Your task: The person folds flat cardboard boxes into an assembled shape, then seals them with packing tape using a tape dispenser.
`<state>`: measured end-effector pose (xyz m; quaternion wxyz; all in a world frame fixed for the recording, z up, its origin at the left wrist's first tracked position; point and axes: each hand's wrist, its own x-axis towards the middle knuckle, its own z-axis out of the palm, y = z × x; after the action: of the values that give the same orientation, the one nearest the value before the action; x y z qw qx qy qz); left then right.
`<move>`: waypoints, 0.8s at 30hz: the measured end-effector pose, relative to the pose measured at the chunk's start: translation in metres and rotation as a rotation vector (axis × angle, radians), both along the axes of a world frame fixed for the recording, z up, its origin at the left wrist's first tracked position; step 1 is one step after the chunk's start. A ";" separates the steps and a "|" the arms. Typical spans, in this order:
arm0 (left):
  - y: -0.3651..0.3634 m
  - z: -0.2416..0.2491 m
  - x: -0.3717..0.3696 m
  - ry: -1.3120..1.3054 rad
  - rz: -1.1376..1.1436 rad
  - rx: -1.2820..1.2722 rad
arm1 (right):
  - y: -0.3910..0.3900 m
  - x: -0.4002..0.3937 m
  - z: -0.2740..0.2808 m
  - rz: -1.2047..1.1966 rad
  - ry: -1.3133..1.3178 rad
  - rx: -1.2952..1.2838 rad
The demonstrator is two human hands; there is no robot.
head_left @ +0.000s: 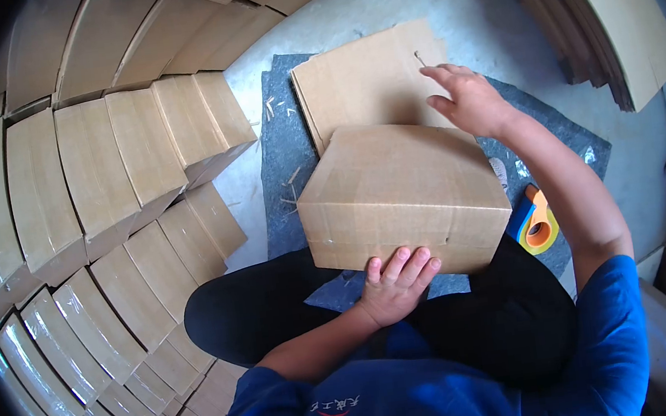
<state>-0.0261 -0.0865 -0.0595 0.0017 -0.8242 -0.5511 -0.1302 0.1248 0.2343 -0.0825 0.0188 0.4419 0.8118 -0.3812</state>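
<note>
A closed brown cardboard box (399, 172) rests tilted across my lap, with its front edge towards me. My left hand (395, 287) lies against the near side of the box, fingers spread flat on the cardboard. Beyond the far right corner of the box, my right hand (468, 98) is raised with thumb and forefinger apart. A small thin scrap (419, 58) shows just past its fingertips, over a flat cardboard sheet (367, 73). Part of that sheet is hidden behind the box.
A tape dispenser (538, 221) with a yellow roll lies by my right knee. Dark matting (279, 132) with cardboard scraps covers the floor. Stacked boxes (98, 161) fill the left side and the back. Flat cardboard sheets (615, 11) lean together at the far right.
</note>
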 end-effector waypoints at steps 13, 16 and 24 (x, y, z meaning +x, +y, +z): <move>0.190 0.063 0.002 -0.069 0.120 -0.097 | -0.111 0.111 -0.044 -0.480 0.375 -0.170; 0.251 0.064 0.002 -0.067 0.126 -0.070 | -0.119 0.098 -0.052 -0.471 0.417 -0.217; 0.312 0.025 -0.025 -0.109 0.034 0.005 | -0.120 0.065 -0.073 -0.498 0.392 -0.038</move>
<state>-0.0514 0.2256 -0.0341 -0.0239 -0.8064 -0.5640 -0.1761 0.1895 0.1143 -0.1553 -0.2240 0.5447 0.6596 -0.4670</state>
